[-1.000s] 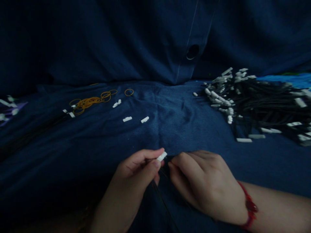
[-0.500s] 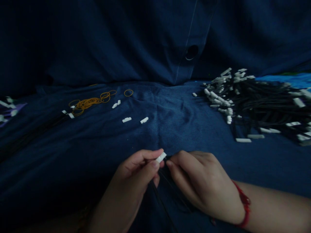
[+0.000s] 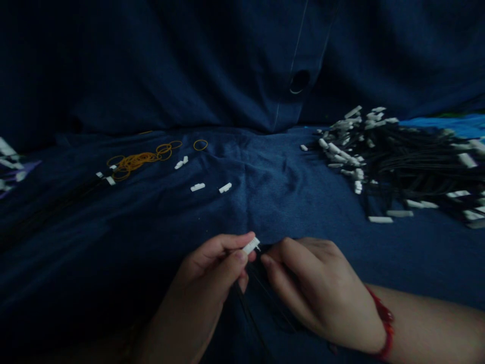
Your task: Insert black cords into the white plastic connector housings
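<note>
My left hand (image 3: 212, 268) pinches a small white plastic connector (image 3: 251, 245) between thumb and forefinger, low in the middle of the view. Close beside it on the right, my right hand (image 3: 318, 293) has its fingers curled and pinched around thin black wires (image 3: 253, 316) that run down between the two hands. The fingertips of both hands nearly meet at the connector. A red bracelet (image 3: 384, 323) sits on my right wrist. Everything rests over a dark blue cloth (image 3: 265, 192).
A big heap of black wires with white connectors (image 3: 401, 162) lies at the right. Orange rubber bands (image 3: 136, 161) and a few loose white connectors (image 3: 212, 188) lie at the left middle. More white pieces (image 3: 9, 167) show at the far left edge.
Both hands stayed almost in place; my right hand shifted slightly left and its fingers worked at the wire ends beside the connector.
</note>
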Action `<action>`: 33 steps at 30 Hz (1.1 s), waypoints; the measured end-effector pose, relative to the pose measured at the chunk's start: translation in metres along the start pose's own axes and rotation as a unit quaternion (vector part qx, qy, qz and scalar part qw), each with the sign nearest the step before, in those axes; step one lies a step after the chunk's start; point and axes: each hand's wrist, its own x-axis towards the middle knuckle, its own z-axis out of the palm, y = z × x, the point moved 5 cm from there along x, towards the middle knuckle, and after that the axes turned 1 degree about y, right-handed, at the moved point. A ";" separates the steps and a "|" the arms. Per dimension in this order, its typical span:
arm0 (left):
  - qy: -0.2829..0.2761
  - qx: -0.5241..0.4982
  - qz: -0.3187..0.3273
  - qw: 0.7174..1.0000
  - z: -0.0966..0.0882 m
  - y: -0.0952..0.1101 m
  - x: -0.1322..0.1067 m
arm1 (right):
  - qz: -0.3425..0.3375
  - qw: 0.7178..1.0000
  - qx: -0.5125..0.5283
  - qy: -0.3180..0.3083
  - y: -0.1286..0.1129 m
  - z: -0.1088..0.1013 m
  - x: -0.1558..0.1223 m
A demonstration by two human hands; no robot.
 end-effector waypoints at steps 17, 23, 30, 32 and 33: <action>-0.028 0.123 0.029 0.992 -0.006 -0.007 0.004 | -0.012 0.999 -0.035 0.010 -0.001 0.000 0.000; -0.043 0.122 0.032 0.991 -0.004 -0.005 0.004 | -0.029 0.998 -0.050 0.020 0.001 0.000 -0.004; -0.049 0.097 0.014 0.994 -0.003 -0.006 0.003 | -0.027 0.998 -0.059 0.006 -0.002 0.001 0.001; -0.048 0.071 0.016 0.996 -0.002 -0.004 0.003 | -0.012 0.998 -0.054 -0.008 -0.003 -0.003 0.001; -0.047 0.055 0.019 0.997 -0.002 -0.002 0.002 | -0.001 0.999 -0.046 -0.020 -0.002 -0.005 0.001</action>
